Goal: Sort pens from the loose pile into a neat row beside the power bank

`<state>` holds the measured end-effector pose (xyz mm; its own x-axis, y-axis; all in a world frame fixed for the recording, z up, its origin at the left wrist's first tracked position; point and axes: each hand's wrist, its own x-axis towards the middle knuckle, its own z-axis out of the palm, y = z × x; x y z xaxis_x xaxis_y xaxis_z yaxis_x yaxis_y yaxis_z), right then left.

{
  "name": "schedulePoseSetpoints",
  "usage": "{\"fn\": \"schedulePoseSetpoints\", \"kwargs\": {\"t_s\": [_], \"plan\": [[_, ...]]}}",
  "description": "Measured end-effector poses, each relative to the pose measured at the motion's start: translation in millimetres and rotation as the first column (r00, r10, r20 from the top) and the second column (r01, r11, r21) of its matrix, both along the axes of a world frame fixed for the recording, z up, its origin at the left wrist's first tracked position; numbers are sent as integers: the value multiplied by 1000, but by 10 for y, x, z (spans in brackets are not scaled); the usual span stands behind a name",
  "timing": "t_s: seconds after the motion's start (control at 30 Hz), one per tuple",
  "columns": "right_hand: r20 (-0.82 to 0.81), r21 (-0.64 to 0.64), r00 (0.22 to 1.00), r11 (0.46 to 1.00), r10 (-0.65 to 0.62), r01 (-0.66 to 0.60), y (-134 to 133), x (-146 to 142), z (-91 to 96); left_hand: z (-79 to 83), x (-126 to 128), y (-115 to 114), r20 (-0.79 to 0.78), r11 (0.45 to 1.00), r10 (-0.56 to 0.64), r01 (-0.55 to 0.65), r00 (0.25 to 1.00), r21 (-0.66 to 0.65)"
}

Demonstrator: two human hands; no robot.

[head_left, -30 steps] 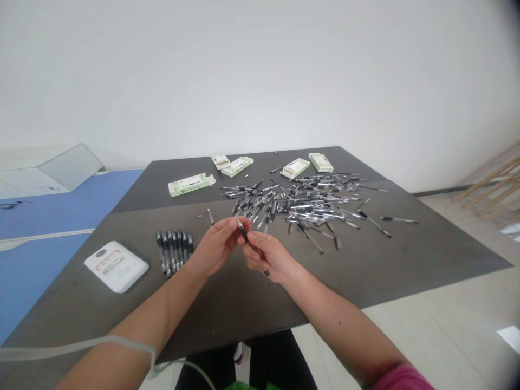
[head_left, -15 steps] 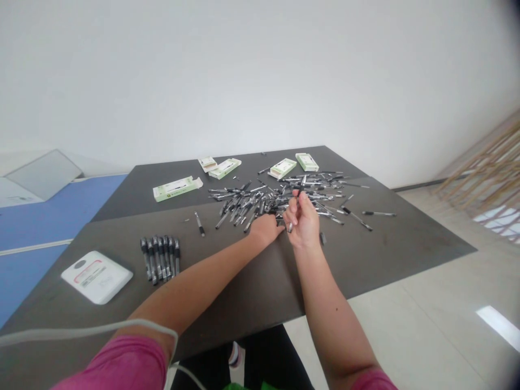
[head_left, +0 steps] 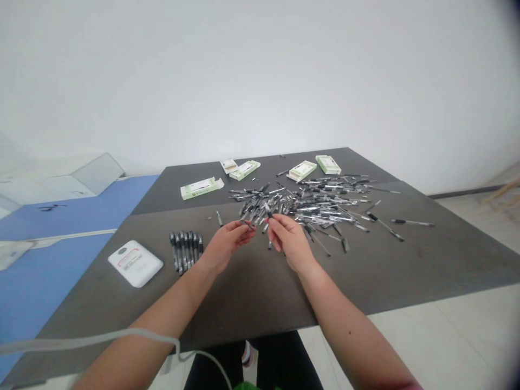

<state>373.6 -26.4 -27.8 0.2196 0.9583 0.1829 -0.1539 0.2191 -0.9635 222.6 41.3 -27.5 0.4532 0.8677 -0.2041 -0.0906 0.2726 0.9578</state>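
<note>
My left hand and my right hand hang just above the dark grey tabletop, close together but not touching, with the fingers of both loosely curled toward each other. My right fingers sit just in front of a sprawling heap of black-and-clear plastic gel pens, and my left fingers reach its near edge. I cannot tell whether either hand is pinching a pen, because the fingertips overlap the heap from this view.

The heap lies loose and criss-crossed in the middle of the tabletop. Left of my left hand, a tight row of black gel pens lies side by side, and a single loose pen lies between that row and the heap. Farther left sits a white rounded plastic pad with a red outline. Along the far side are pale green-and-white cardboard pen boxes. Beyond the tabletop's left edge is a blue desk, and a pale grey cord crosses my left forearm.
</note>
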Motion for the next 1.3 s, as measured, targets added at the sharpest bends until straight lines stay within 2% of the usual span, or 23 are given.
{"fn": "schedulePoseSetpoints", "kwargs": {"t_s": [0.07,0.17,0.27,0.4,0.6,0.7,0.8,0.93,1.03,1.17,1.23,1.3], "plan": [[217,-51,972,995,93,-84,-49,-154,-41,-39,-234,-61,121,987,148,-139,982,-81],[550,-66,821,988,152,-138,-105,-327,-97,-113,-458,-124,252,945,305,-259,918,-197],[712,-89,682,985,168,-150,-115,-407,-144,-166,-548,-170,320,930,336,-259,886,-260],[763,-124,621,983,181,-134,-78,-417,-198,-192,-546,-229,340,946,296,-225,893,-231],[763,-115,627,987,160,-112,-48,-390,-225,-228,-490,-264,254,966,251,-224,934,-130],[765,-110,627,989,149,-102,-45,-394,-231,-261,-461,-277,146,971,237,-237,961,-14],[764,-127,626,988,156,-92,-45,-407,-241,-271,-443,-286,16,974,195,-195,981,111],[698,-161,693,983,180,-94,-52,-424,-244,-237,-433,-264,-98,968,133,-107,986,229],[639,-201,739,974,214,-108,-38,-417,-261,-237,-409,-249,-116,969,104,-75,988,233],[571,-273,773,952,276,-138,4,-393,-342,-271,-409,-276,-124,969,121,-90,985,231],[502,-333,805,930,316,-157,16,-395,-385,-259,-488,-280,-194,951,160,-99,968,292],[454,-377,820,909,350,-179,24,-423,-407,-222,-640,-253,-278,906,268,-143,922,398]]}}
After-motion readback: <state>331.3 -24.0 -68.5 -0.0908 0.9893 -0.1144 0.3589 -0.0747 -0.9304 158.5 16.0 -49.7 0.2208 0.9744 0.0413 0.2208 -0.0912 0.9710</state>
